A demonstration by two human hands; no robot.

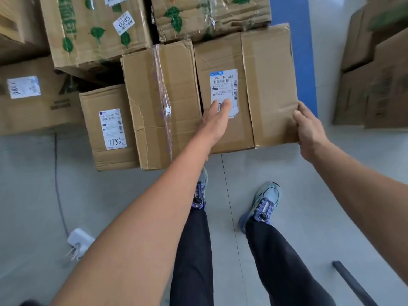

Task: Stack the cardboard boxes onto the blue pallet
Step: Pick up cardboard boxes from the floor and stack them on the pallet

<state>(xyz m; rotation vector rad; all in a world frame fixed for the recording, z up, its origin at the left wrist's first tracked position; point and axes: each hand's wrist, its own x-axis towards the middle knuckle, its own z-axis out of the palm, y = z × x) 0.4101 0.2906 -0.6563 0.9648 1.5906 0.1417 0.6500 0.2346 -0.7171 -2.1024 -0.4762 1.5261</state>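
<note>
Lower frame: grey floor [287, 173]. Centre: left hand [213, 124] flat, fingers apart, on labelled cardboard box [265, 85]; right hand [309, 129] clamped on its right corner. Upper right: blue pallet [291, 40] strip beyond the box.

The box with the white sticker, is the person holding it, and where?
Yes, the box: the right hand grips its near right corner, the left hand lies flat on top by the label.

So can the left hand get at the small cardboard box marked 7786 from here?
Probably yes: the left hand rests flat on the neighbouring labelled cardboard box, and the small cardboard box marked 7786 has its top and near side uncovered.
</note>
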